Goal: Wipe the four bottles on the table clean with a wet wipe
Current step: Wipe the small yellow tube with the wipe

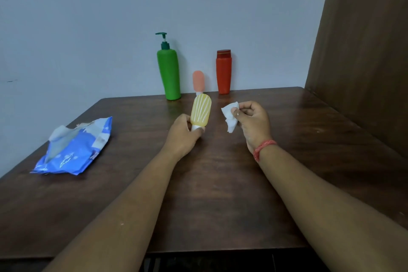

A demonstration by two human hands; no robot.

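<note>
The left hand (184, 133) grips the yellow bottle (201, 110) by its white cap end, body up, above the table (220, 183). The grip is low: wiping pressure may tip it. The right hand (254, 120) pinches the crumpled wet wipe (230, 117), apart from the bottle.

Yellow bottle (201, 109) upright, white wipe (230, 117) beside

Yellow bottle (201, 110) with white wavy stripes and white cap, just above the left fingers (199, 129). White wet wipe (230, 117) pinched in the right fingers (242, 108). Beyond the fingers: green pump bottle (169, 70) with darker green pump, red bottle (223, 73) with darker red cap, salmon-pink bottle (198, 80). Blue-and-white wipes pack (75, 150) left of them. Dark brown wood-grain tabletop (220, 194). Red thread band (262, 149) behind the right fingers.
</note>
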